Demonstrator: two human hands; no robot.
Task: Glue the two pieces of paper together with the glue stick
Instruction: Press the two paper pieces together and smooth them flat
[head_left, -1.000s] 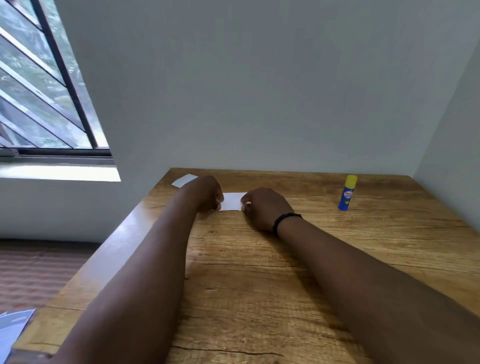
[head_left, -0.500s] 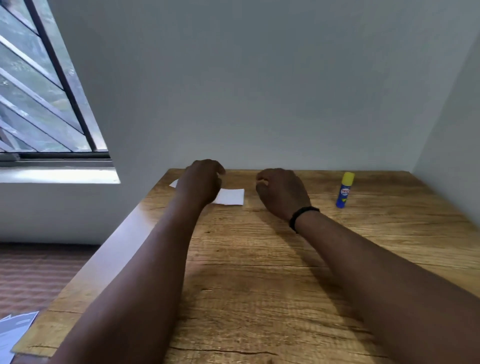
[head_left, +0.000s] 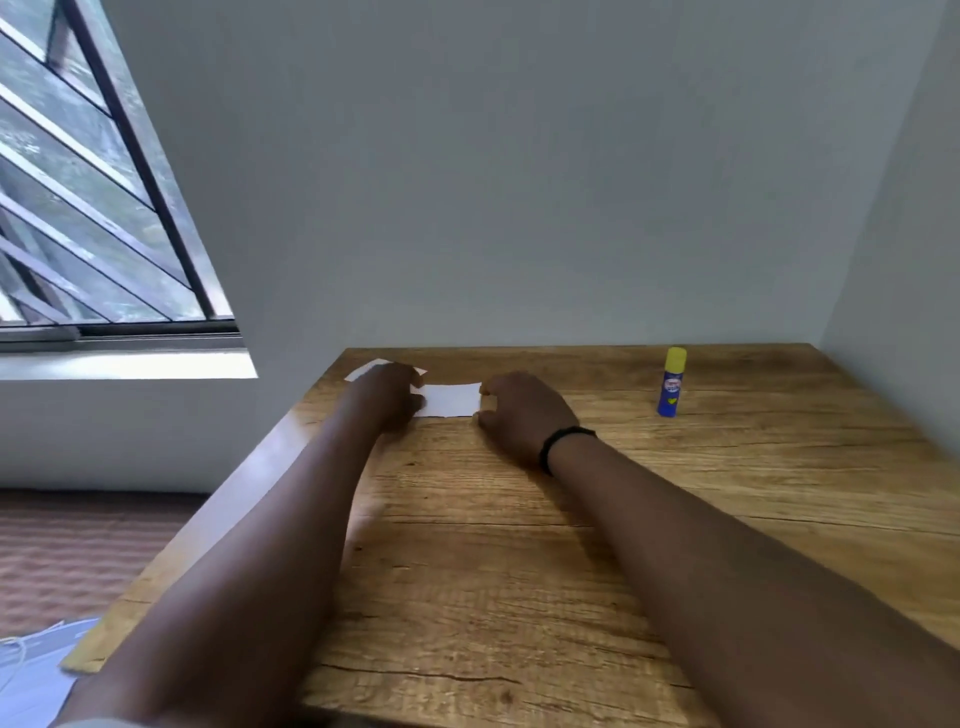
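A small white paper (head_left: 452, 399) lies flat on the wooden table (head_left: 519, 571) near its far edge. My left hand (head_left: 387, 395) is on the paper's left end, fingers curled down over it. My right hand (head_left: 519, 415) is at the right end, with index fingertip and thumb spread along that edge and touching it. A second white paper (head_left: 361, 371) lies behind my left hand and is mostly hidden by it. The blue glue stick (head_left: 671, 382) with a yellow cap stands upright, capped, far to the right of both hands.
The table is set into a corner, with a grey wall (head_left: 519, 208) behind and another on the right. A barred window (head_left: 78, 208) is to the left. White papers (head_left: 31, 670) lie on the floor by the table's near left corner.
Both hands lifted off the paper half a second ago and have come back down to its two ends. The glue stick has not moved.
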